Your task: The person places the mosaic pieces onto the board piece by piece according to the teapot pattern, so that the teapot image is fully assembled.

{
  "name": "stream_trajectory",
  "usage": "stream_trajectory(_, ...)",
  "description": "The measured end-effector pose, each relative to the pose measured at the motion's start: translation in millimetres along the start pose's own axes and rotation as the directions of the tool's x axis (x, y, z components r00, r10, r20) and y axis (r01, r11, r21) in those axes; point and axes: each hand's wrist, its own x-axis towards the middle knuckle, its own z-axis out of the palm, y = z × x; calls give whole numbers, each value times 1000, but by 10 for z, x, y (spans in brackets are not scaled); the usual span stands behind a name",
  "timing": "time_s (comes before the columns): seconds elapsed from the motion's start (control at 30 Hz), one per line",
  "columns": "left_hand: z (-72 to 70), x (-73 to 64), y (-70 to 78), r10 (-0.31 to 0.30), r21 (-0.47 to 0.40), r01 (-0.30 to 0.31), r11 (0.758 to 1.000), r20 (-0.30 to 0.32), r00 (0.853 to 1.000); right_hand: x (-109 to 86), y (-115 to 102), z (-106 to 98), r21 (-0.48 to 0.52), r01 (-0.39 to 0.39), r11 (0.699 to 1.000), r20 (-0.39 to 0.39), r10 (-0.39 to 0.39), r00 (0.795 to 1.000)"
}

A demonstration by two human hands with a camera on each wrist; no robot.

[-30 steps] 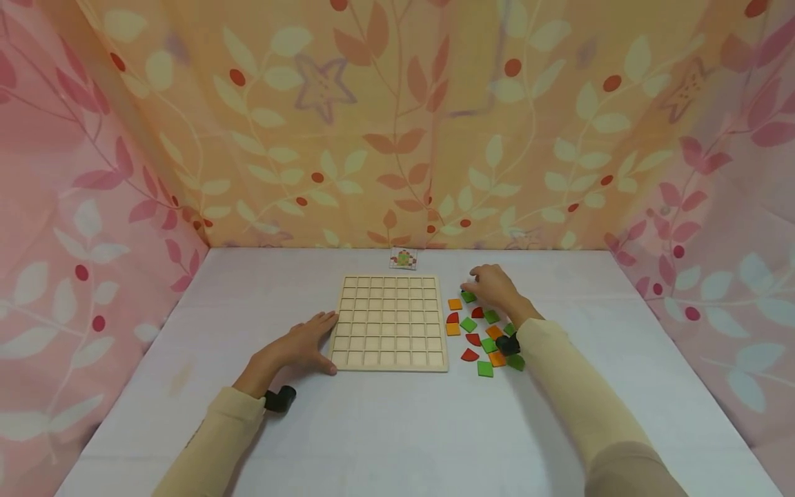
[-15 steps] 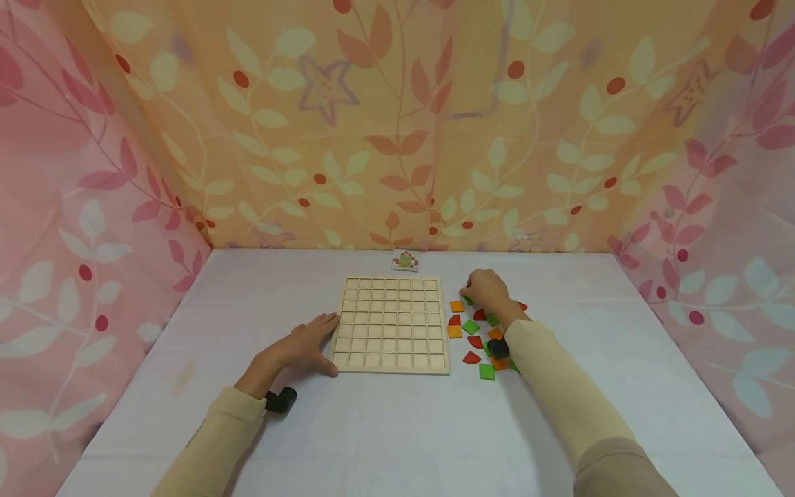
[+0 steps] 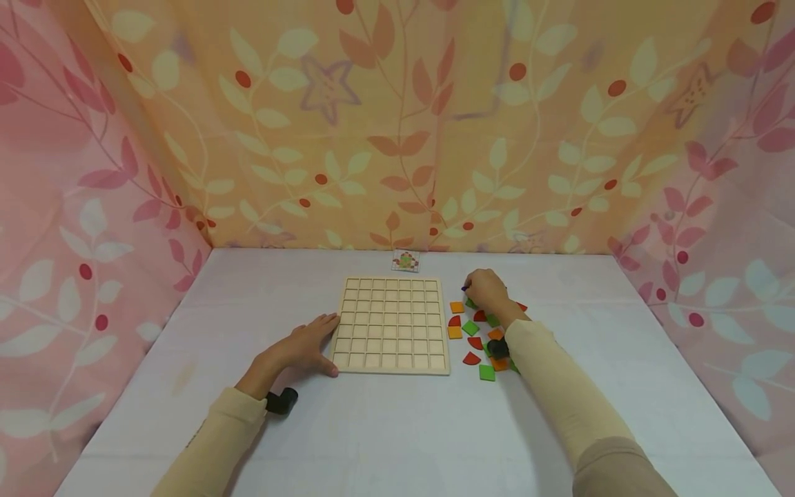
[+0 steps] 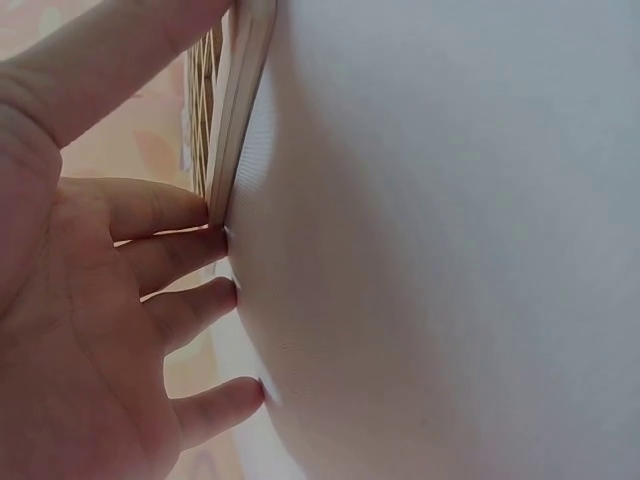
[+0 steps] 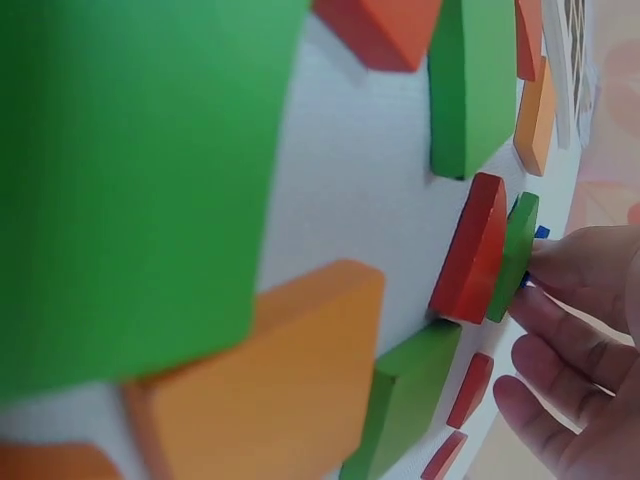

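A wooden grid board [image 3: 391, 324] with square compartments lies on the white table. Along its left edge rests my left hand [image 3: 304, 347], fingers spread. In the left wrist view, the fingertips [image 4: 215, 240] meet the board's side [image 4: 245, 95]. My right hand [image 3: 487, 290] is at the far side of the scattered pieces, thumb and forefinger pinching a small blue piece [image 5: 541, 232], mostly hidden by the fingertips. A green tile [image 5: 515, 255] stands just in front of those fingers in the right wrist view, with a red piece [image 5: 472, 250] beside it.
Orange squares [image 3: 455, 332], red quarter-circles [image 3: 471, 358] and green tiles [image 3: 487, 373] lie scattered right of the board, several under the right forearm. Behind the board is a small pattern card [image 3: 406, 260]. Floral cloth walls [image 3: 397, 138] enclose the table.
My right hand has come in slightly left and down, its fingers closing, and a blue bit now shows at the fingertips. My left hand stays at the board's edge.
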Motion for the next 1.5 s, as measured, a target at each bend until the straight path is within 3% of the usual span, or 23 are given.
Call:
stream_trajectory(0.2, 22, 5, 1, -1, 5, 1, 1000, -2, 1000, 31, -23, 9, 28, 5, 1000, -1, -5, 1000)
stream_trajectory(0.43, 43, -2, 33, 3, -6, -3, 1000, -19, 1000, 125, -167, -5, 30, 104, 994, -61, -102, 993)
stream_trajectory(0.6, 56, -3, 47, -5, 10, 5, 1000, -30, 1000, 201, -352, 3, 38, 159, 987, -62, -157, 986)
stream_trajectory(0.9, 66, 0, 62, -25, 28, 26, 999, -40, 999, 282, -730, 100, 24, 308, 951, -84, -305, 949)
stream_trajectory(1.07, 82, 7, 47, -17, 20, 17, 1000, -35, 999, 294, -919, 158, 52, 354, 934, -68, -350, 934)
stream_trajectory(1.23, 52, 1, -36, 13, 13, -13, 1000, -8, 1000, 318, -1061, 246, 57, 366, 929, -51, -364, 930)
stream_trajectory(1.5, 25, -5, -73, 28, -16, -28, 999, -3, 1000, 364, -1210, 346, 62, 328, 943, -20, -328, 945)
